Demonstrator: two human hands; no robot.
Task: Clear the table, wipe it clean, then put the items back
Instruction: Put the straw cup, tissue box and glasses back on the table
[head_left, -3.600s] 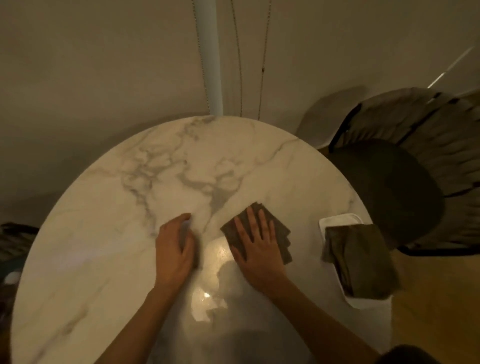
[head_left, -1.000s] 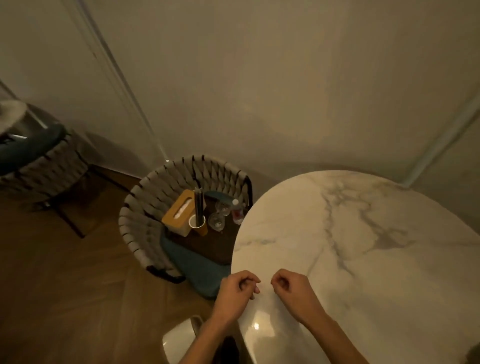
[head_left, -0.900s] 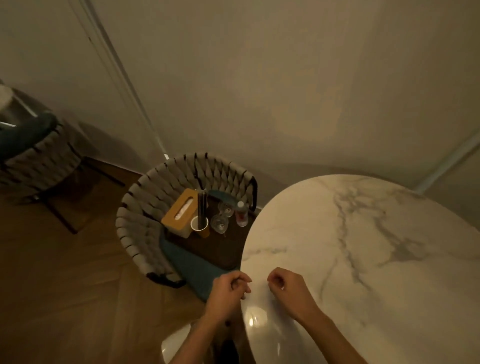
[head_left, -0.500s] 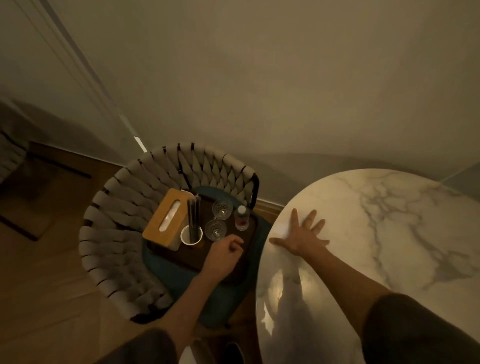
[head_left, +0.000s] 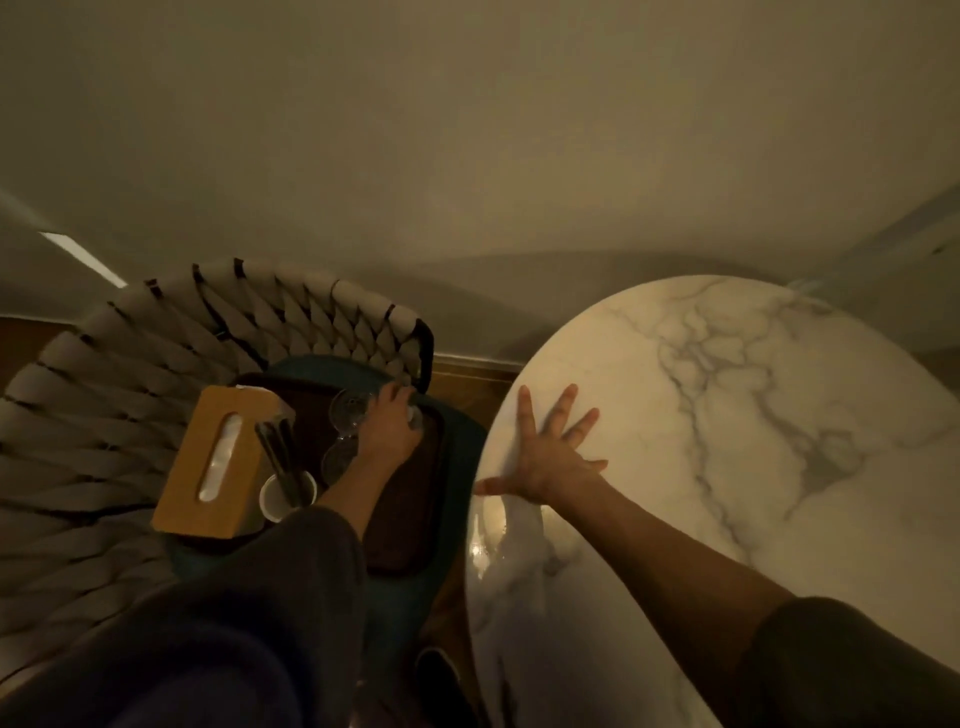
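While the right hand (head_left: 550, 457) is kept flat on the marble table (head_left: 727, 415), near its left edge, with the fingers (head_left: 525, 415) straight and spread wide, the left hand (head_left: 387, 431) is stretched out over the dark tray (head_left: 410, 514). This tray is placed on the blue cushion (head_left: 465, 447) of the woven chair (head_left: 130, 395), just beside the table.

All the things taken from the table are seen on the tray. A wooden tissue box (head_left: 218, 457) lies at its left side. A white cup (head_left: 272, 501) with dark sticks (head_left: 283, 457) in it stands just beside the box. Two glasses (head_left: 347, 410) are found between the box and the left hand, very near to the hand.

Compared with half a second ago, the left hand has been moved from the near part of the tray to its far end. At that time it was held short of the glasses with loosely bent fingers. Now the fingers are curled downward over the place where a small bottle was seen before, and this place is covered by the hand. Whether something is already gripped cannot be told, because the underside of the hand is hidden. The right hand has not been moved from its place on the table, and it is pressed there as before. The chair and the tray are now seen larger and more from above.
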